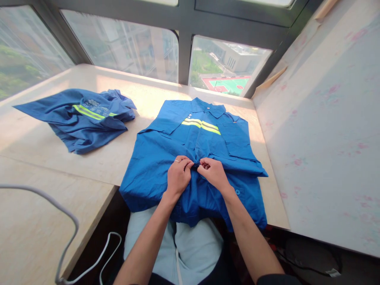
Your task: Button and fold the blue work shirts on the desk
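A blue work jacket (157,158) with a collar and a yellow-and-grey reflective stripe across the chest lies spread out in front of me, its lower part hanging over the table edge onto my lap. My left hand (179,174) pinches the front opening at the middle of the jacket. Close beside it, my right hand (213,172) has its fingers curled and pressed on the other side of the same opening. The cloth bunches between the two hands, and whatever small fastening may be there is hidden by my fingertips. A round blue button shows near my right wrist.
A second blue garment (89,122) with a yellow stripe lies crumpled at the left. The pale table (53,174) ends at an edge by my lap. A grey cable (74,219) loops at lower left. Windows stand behind; a flowered wall (320,138) bounds the right.
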### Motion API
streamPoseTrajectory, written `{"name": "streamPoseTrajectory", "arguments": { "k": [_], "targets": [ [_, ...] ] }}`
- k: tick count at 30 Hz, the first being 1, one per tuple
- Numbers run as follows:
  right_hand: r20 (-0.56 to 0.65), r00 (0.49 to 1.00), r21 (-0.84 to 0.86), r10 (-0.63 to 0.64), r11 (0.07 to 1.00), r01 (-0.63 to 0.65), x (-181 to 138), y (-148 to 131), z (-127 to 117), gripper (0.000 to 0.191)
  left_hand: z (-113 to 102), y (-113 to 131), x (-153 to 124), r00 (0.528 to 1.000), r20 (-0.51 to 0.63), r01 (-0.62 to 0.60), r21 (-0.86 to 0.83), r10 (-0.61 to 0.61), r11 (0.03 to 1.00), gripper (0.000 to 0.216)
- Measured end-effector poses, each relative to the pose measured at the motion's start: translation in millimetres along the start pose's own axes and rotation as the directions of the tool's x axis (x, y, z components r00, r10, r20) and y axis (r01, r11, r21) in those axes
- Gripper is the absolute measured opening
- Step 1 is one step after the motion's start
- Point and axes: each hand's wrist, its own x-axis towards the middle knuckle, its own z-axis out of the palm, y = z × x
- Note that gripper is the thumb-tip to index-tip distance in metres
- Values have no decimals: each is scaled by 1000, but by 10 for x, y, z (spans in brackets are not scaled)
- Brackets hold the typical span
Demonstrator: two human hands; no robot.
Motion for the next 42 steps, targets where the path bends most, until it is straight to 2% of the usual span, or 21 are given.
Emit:
{"name": "streamPoseTrajectory", "arguments": {
  "k": [6, 11, 17, 23, 31, 37, 42],
  "targets": [
    [218, 976, 126, -5, 992, -23, 61, 69, -168, 7, 12, 19, 3, 1000, 10, 14, 56, -15, 998, 17],
    [290, 957, 260, 23, 960, -102, 119, 141, -207, 12, 13, 16, -28, 997, 19, -76, 88, 75, 993, 22],
    [239, 971, 323, 4, 943, -83, 101, 211, -199, 22, 15, 31, -54, 975, 68, -217, 95, 211, 971, 31],
    [223, 975, 331, -20, 942, -57, 73, 233, -170, 25, 39, 37, -69, 979, 61, -203, 162, 195, 966, 29],
    [194, 980, 268, -38, 963, -15, 63, 270, -125, 25, 51, 30, -48, 974, 123, -216, 226, 192, 950, 25],
    [46, 991, 195, -129, 974, 117, 24, 270, -92, 24, 57, 22, -27, 977, 128, -195, 200, 172, 960, 24],
    [37, 933, 55, -359, 932, 357, 21, 266, -87, 26, 50, 19, -24, 981, 119, -171, 197, 150, 965, 23]
  ]
}}
